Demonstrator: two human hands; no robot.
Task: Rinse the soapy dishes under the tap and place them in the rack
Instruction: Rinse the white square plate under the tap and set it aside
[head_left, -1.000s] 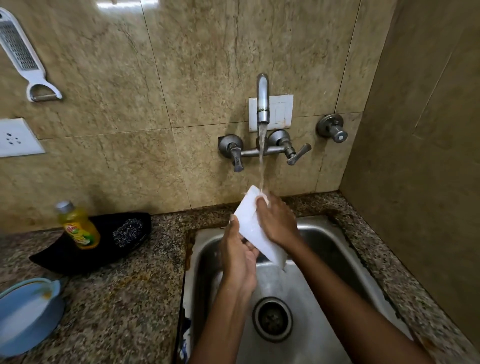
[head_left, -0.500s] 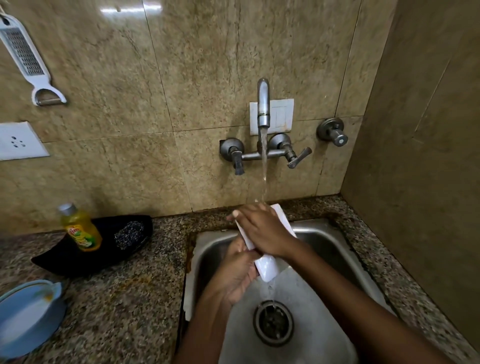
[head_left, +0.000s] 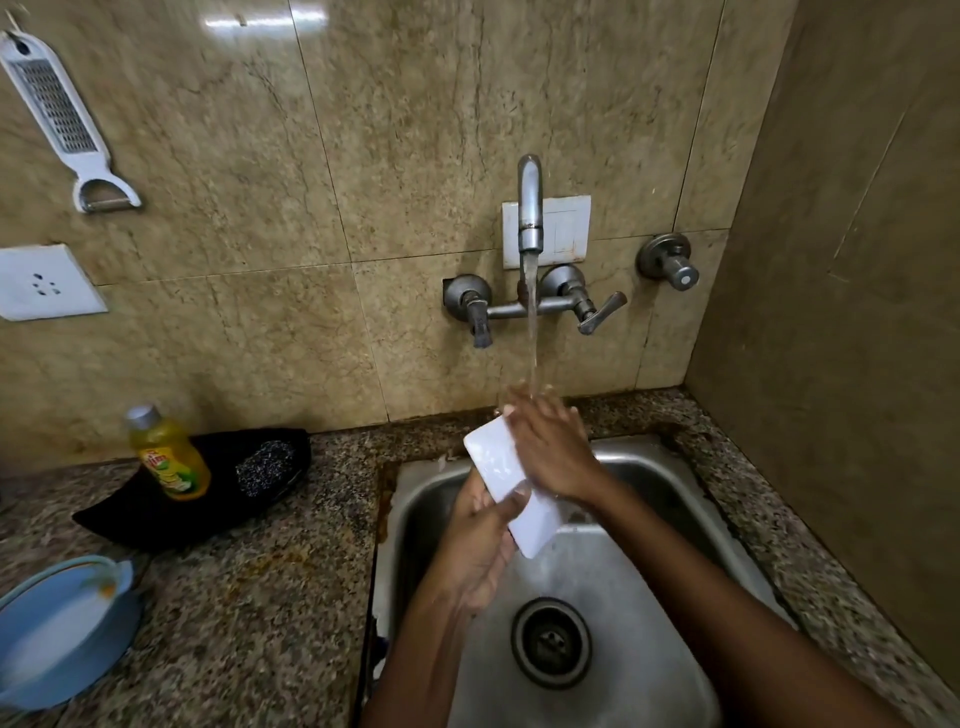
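Note:
A flat white rectangular dish (head_left: 498, 462) is tilted over the steel sink (head_left: 675, 499), its upper end near the water stream. My left hand (head_left: 480, 540) grips it from below, thumb pressed on its face. My right hand (head_left: 553, 449) lies flat across the dish's upper right part, fingers spread, directly under the running water. The wall tap (head_left: 530, 208) pours a steady stream onto my right hand's fingers. Part of the dish is hidden behind my right hand.
On the granite counter at left stand a yellow dish-soap bottle (head_left: 171, 457) and a steel scrubber (head_left: 265, 465) in a black tray (head_left: 119, 519). A blue bowl (head_left: 57, 634) sits at the lower left. A grater (head_left: 57, 109) hangs on the wall. The drain (head_left: 550, 642) lies below my hands.
The dish has been turned so its white face shows toward me, and my right hand has slid up over its top end under the stream.

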